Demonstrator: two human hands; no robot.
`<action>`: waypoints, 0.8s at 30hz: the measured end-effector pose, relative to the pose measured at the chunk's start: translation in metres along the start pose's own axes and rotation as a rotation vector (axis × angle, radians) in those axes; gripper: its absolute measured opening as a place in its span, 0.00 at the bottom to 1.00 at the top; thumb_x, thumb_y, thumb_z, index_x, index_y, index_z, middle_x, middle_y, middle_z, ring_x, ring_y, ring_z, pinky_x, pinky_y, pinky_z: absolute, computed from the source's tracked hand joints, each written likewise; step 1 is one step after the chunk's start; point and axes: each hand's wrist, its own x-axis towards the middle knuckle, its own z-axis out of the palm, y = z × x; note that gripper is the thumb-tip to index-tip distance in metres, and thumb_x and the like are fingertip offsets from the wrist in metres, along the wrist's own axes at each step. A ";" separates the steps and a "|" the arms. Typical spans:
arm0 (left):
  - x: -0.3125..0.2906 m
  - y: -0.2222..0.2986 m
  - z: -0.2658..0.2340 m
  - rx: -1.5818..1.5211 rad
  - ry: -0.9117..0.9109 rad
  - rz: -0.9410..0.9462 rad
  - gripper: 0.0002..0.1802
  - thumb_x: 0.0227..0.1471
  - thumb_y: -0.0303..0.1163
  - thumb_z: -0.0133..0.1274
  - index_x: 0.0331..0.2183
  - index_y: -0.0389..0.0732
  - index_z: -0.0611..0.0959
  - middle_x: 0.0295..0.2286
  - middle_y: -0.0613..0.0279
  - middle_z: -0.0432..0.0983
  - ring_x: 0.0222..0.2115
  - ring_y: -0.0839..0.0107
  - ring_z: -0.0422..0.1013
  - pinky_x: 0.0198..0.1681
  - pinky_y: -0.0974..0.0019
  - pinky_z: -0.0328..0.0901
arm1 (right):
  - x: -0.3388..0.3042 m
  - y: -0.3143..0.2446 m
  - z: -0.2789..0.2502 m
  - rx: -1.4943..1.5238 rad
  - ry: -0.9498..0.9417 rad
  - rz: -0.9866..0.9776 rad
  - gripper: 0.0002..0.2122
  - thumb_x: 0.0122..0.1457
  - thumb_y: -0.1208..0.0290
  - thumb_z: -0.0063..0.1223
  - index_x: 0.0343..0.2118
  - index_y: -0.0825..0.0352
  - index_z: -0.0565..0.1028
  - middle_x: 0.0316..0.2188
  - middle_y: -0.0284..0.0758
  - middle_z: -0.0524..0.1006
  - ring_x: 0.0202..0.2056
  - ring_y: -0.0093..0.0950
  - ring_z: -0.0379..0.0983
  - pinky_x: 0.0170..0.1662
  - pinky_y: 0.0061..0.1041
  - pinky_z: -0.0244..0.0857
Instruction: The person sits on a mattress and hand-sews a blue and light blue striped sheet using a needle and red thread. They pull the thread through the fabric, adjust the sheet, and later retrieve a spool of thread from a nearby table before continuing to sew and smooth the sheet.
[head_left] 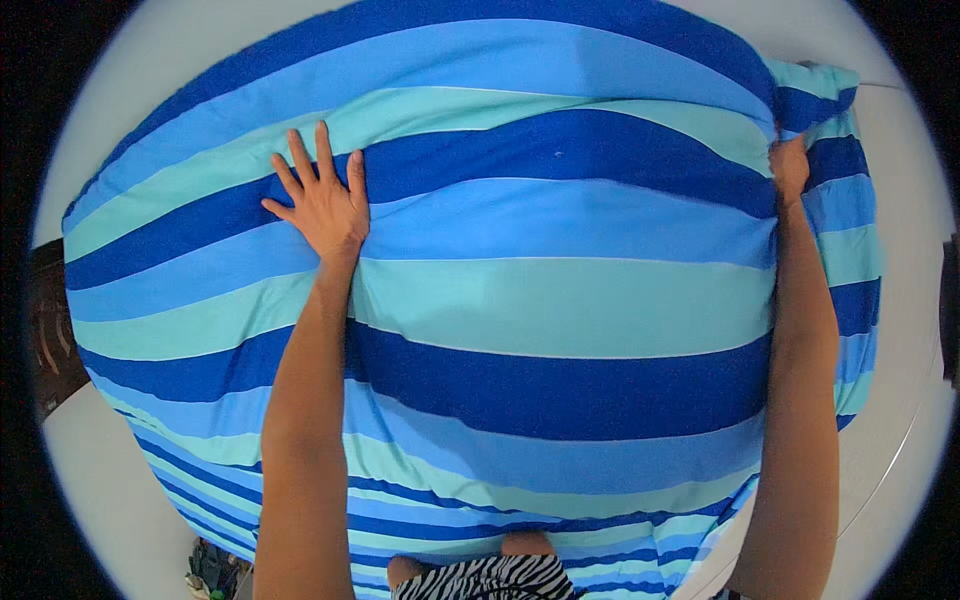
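A large bed sheet (560, 310) in dark blue, light blue and turquoise stripes spreads across most of the view. Spread-fingered and flat, my left hand (325, 205) presses on its upper left part, over a dark blue and a turquoise stripe. At the right side my right hand (790, 168) is closed around a gathered bit of the sheet, and its fingers are partly hidden by the cloth. Creases run through the fabric near both hands. Beyond my right hand a strip of the sheet hangs or lies folded outward.
Pale floor or wall surfaces (890, 440) surround the sheet. A dark brown patterned thing (58, 330) shows at the left edge, and a dark jumbled pile (215, 570) at the lower left. My knees and zebra-striped clothing (485, 580) are at the bottom.
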 end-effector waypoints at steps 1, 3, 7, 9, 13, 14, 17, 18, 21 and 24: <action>0.005 0.001 0.006 0.013 0.010 0.011 0.30 0.53 0.58 0.31 0.57 0.66 0.53 0.59 0.68 0.43 0.59 0.56 0.41 0.51 0.29 0.37 | 0.012 0.013 0.003 0.040 -0.153 0.058 0.33 0.51 0.51 0.46 0.53 0.72 0.56 0.45 0.54 0.66 0.44 0.51 0.65 0.45 0.42 0.60; 0.018 0.004 0.021 -0.018 -0.006 0.042 0.30 0.53 0.58 0.31 0.57 0.66 0.53 0.59 0.69 0.43 0.59 0.56 0.42 0.51 0.30 0.38 | 0.063 0.046 -0.030 0.117 -0.527 0.230 0.38 0.50 0.47 0.47 0.53 0.75 0.53 0.51 0.54 0.61 0.48 0.49 0.63 0.49 0.40 0.58; 0.001 -0.046 0.002 0.066 -0.021 0.020 0.30 0.54 0.58 0.32 0.57 0.66 0.53 0.59 0.69 0.44 0.58 0.56 0.43 0.50 0.30 0.39 | -0.034 -0.135 -0.122 0.340 -0.184 -0.172 0.35 0.53 0.50 0.46 0.54 0.76 0.54 0.55 0.51 0.56 0.58 0.40 0.51 0.58 0.31 0.45; -0.004 -0.056 -0.002 0.120 -0.039 -0.013 0.29 0.54 0.57 0.32 0.57 0.66 0.54 0.59 0.68 0.44 0.58 0.56 0.43 0.51 0.30 0.39 | -0.097 -0.172 -0.197 0.108 -0.088 -0.809 0.29 0.54 0.59 0.48 0.56 0.64 0.56 0.57 0.43 0.56 0.59 0.40 0.49 0.60 0.34 0.40; 0.004 -0.018 0.005 -0.006 -0.086 0.007 0.30 0.53 0.56 0.36 0.57 0.64 0.56 0.59 0.65 0.43 0.59 0.54 0.41 0.52 0.30 0.35 | -0.119 0.048 -0.175 -0.502 -0.440 -0.579 0.24 0.57 0.61 0.40 0.55 0.65 0.58 0.57 0.37 0.58 0.57 0.38 0.53 0.58 0.35 0.47; 0.003 -0.015 0.006 0.052 -0.104 0.007 0.30 0.52 0.57 0.37 0.56 0.64 0.57 0.59 0.65 0.45 0.58 0.54 0.41 0.51 0.30 0.35 | -0.113 0.048 -0.172 -0.344 -0.622 -0.247 0.25 0.55 0.63 0.43 0.55 0.68 0.57 0.56 0.42 0.58 0.56 0.39 0.55 0.58 0.36 0.48; -0.003 -0.038 -0.011 0.038 -0.121 -0.011 0.31 0.50 0.58 0.39 0.54 0.61 0.62 0.58 0.61 0.47 0.58 0.51 0.41 0.52 0.30 0.30 | -0.150 -0.091 -0.199 -0.170 -0.225 -0.421 0.23 0.55 0.68 0.44 0.54 0.68 0.60 0.56 0.45 0.57 0.56 0.44 0.54 0.57 0.37 0.47; -0.002 -0.038 -0.007 0.043 -0.092 -0.003 0.31 0.50 0.58 0.38 0.55 0.60 0.62 0.58 0.59 0.46 0.59 0.50 0.39 0.52 0.29 0.28 | -0.177 -0.133 -0.233 -0.049 -0.166 -0.525 0.22 0.58 0.67 0.38 0.56 0.65 0.58 0.57 0.43 0.55 0.59 0.41 0.47 0.59 0.39 0.42; 0.001 -0.037 -0.004 -0.001 -0.142 -0.039 0.33 0.51 0.61 0.33 0.57 0.62 0.56 0.58 0.58 0.44 0.59 0.48 0.38 0.51 0.27 0.30 | -0.294 -0.156 -0.250 -0.095 -0.278 -0.674 0.26 0.58 0.61 0.34 0.58 0.67 0.51 0.60 0.42 0.50 0.61 0.42 0.40 0.61 0.40 0.32; 0.006 -0.036 -0.003 -0.049 -0.166 -0.025 0.36 0.49 0.64 0.31 0.57 0.60 0.56 0.59 0.57 0.43 0.59 0.46 0.37 0.50 0.26 0.28 | -0.340 -0.102 -0.180 -0.130 -0.576 -0.452 0.26 0.59 0.64 0.33 0.59 0.67 0.48 0.61 0.40 0.47 0.61 0.39 0.39 0.61 0.40 0.32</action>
